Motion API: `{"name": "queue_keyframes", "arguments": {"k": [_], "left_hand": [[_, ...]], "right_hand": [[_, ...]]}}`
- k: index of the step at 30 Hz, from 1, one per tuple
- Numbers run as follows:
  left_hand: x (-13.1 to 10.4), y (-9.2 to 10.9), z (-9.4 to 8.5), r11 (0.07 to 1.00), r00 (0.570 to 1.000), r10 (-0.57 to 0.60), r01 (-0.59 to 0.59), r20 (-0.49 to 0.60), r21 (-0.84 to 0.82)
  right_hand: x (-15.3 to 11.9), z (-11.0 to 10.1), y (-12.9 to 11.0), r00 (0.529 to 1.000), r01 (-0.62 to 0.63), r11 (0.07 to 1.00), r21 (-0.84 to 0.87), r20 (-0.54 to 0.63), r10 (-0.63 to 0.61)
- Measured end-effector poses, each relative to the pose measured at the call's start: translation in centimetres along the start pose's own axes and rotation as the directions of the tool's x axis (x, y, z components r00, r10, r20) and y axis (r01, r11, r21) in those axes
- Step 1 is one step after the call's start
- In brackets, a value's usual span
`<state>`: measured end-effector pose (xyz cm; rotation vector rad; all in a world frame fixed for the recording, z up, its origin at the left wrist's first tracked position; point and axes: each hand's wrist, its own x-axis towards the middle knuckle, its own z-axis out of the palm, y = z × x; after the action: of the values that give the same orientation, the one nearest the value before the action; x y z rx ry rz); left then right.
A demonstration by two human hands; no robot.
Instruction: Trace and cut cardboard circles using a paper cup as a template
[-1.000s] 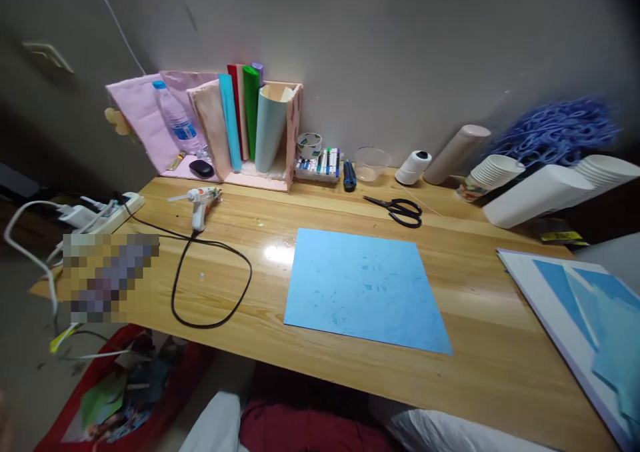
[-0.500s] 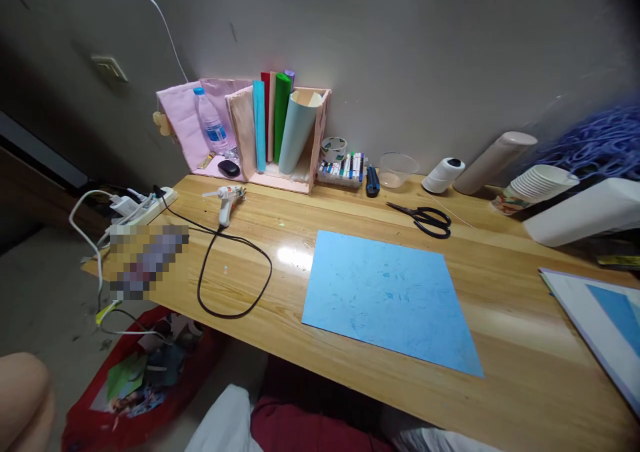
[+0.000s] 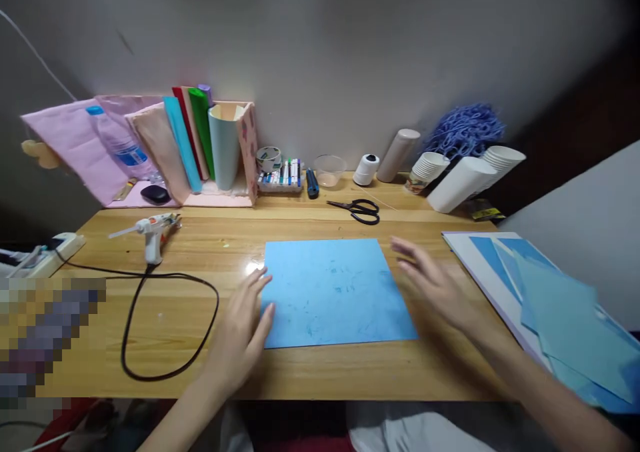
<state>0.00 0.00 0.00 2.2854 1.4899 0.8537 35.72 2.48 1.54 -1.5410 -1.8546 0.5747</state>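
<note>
A blue sheet [image 3: 335, 299] with small dark marks lies flat on the wooden table [image 3: 360, 379]. At the sheet's left edge is my left hand [image 3: 243, 332], its fingers apart and nothing held; whether it touches the sheet I cannot tell. My right hand [image 3: 433, 282], slightly blurred, hovers beside the sheet's right edge with spread fingers and nothing in it. Behind the sheet lie black-handled scissors [image 3: 357, 209]. A white glue gun [image 3: 154, 235] with a looped black cable rests to the left.
At the back stand a pink organizer [image 3: 253, 152] with coloured rolls, markers [image 3: 285, 175], a blue cutter [image 3: 312, 184], a clear bowl [image 3: 330, 172], a thread spool [image 3: 367, 170] and paper cups [image 3: 427, 170]. Blue papers [image 3: 565, 305] lie at right; a power strip [image 3: 65, 252] is far left.
Both my hands have come into view, one on each side of the blue sheet. The view has turned right and levelled, showing more blue papers at the right.
</note>
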Motion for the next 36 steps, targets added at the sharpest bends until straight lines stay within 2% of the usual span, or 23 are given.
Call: {"name": "queue_keyframes", "arguments": {"k": [2,4,5,8,12,16,18,20,23,27,30,32,34,36], "left_hand": [[1.8,-0.3,2.7,0.993,0.978,0.095,-0.106,0.186,0.053],[3.6,-0.2,5.3,0.970,0.919,0.172,-0.222,0.354,0.104],[4.4,-0.1,6.4,0.957,0.896,0.196,-0.263,0.399,0.120],[6.2,0.4,8.7,0.920,0.861,0.264,-0.360,0.434,0.154],[6.7,0.2,9.6,0.880,0.854,0.314,-0.426,0.415,0.210],[7.4,-0.2,9.6,0.849,0.847,0.354,-0.469,0.397,0.244],[9.0,0.0,9.6,0.852,0.865,0.356,-0.456,0.353,0.258],[11.6,0.4,9.6,0.876,0.895,0.328,-0.408,0.300,0.258],[16.2,0.6,9.0,0.922,0.942,0.246,-0.300,0.226,0.244],[21.1,-0.8,6.6,0.947,0.986,0.159,-0.167,0.050,0.276],[24.3,-2.8,4.4,0.951,0.992,0.090,-0.059,-0.086,0.304],[26.9,-4.4,3.3,0.953,0.986,-0.036,0.083,-0.162,0.293],[29.6,-6.1,2.6,0.939,0.975,-0.141,0.187,-0.173,0.289],[32.0,-7.4,2.2,0.932,0.971,-0.171,0.214,-0.165,0.293]], "right_hand": [[-0.2,2.2,2.3,0.991,0.032,0.993,-0.112,0.134,-0.017],[-0.6,4.1,4.1,0.965,0.090,0.969,-0.232,0.263,-0.026],[-0.8,4.9,4.7,0.950,0.113,0.955,-0.273,0.310,-0.024],[-1.2,5.9,5.1,0.941,0.140,0.923,-0.359,0.338,-0.011],[-1.1,5.8,4.5,0.939,0.137,0.915,-0.379,0.344,0.002],[-1.1,5.4,3.9,0.937,0.115,0.924,-0.365,0.349,0.022],[-0.5,5.0,3.4,0.938,0.104,0.929,-0.356,0.344,0.027],[1.0,4.2,2.5,0.949,0.107,0.931,-0.349,0.316,0.010],[4.9,2.8,0.7,0.967,0.176,0.936,-0.305,0.234,-0.106],[12.4,2.1,-1.4,0.950,0.306,0.939,-0.156,0.107,-0.292],[18.6,3.6,-2.7,0.923,0.384,0.923,-0.022,0.042,-0.383],[22.2,5.4,-3.7,0.918,0.397,0.917,0.040,-0.005,-0.397],[24.6,7.2,-4.6,0.926,0.377,0.923,0.084,-0.043,-0.374],[25.4,8.7,-5.3,0.935,0.355,0.925,0.137,-0.064,-0.349]]}}
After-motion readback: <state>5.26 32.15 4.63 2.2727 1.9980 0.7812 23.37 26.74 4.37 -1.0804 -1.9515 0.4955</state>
